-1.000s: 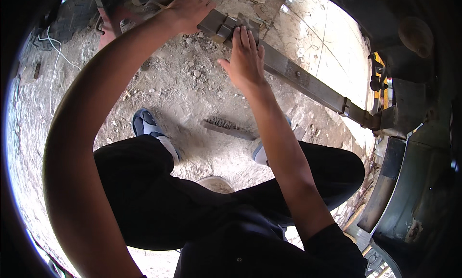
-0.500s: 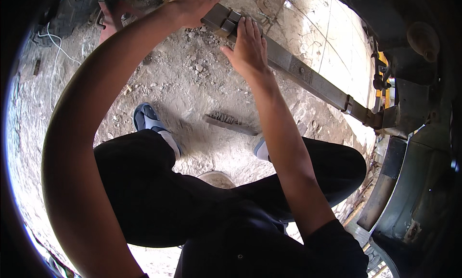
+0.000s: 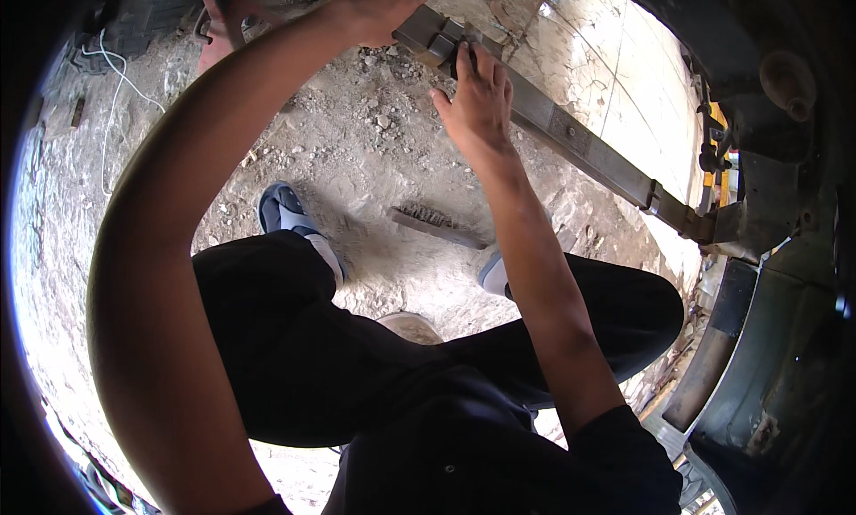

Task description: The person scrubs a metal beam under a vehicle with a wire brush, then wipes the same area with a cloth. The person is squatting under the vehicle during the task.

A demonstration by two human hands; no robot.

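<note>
A long grey steel bar with band clips, like a leaf spring (image 3: 597, 154), slants from the top middle down to the right. At its far upper end is my left hand (image 3: 383, 8), partly cut off by the picture's top edge. Its visible fingers are apart, and it seems to touch the bar's end. My right hand (image 3: 481, 105) rests its slightly bent fingertips on the bar, just beside a band clip (image 3: 443, 44). The thumb stands away from the other fingers. On the dirt between my feet lies a wire brush (image 3: 437, 228), bristles showing.
Dark vehicle parts (image 3: 785, 292) fill the right side, where the bar's near end meets a bracket (image 3: 736, 225). A red metal stand (image 3: 223, 24) and a tyre (image 3: 147, 20) are at upper left, near a white cord (image 3: 116, 78). Loose stones lie on the ground.
My right hand's fingers have gone from lying flat across the bar to bent, drawn slightly back. The left hand stays by the bar's end, and the whole view has shifted a little.
</note>
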